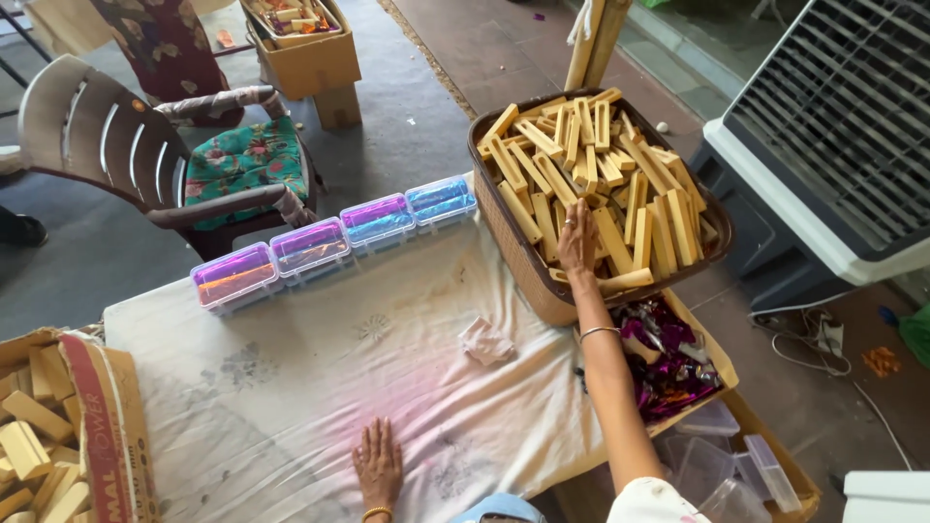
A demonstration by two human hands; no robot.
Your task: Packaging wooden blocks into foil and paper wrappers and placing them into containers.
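The right hand (pixel 578 239) is being extended into the brown basket (pixel 504 228) at the table's far right corner, palm down, fingers loosely spread over the pale yellow bars (pixel 620 174); whether a bar is being pinched cannot be told. The bars are being held in a loose heap that fills the basket. The left hand (pixel 378 465) is being rested flat on the white cloth (pixel 320 387) near the table's near edge, fingers pressed together and holding nothing. Four clear lidded boxes (pixel 334 240) with purple and blue contents are being kept in a row along the far edge. A crumpled scrap (pixel 486 341) is lying mid-cloth. A cardboard carton (pixel 92 416) of similar bars is standing at the near left corner. Purple foil wrappers (pixel 668 363) are being stored in a box just beside the basket, off the table's right edge.
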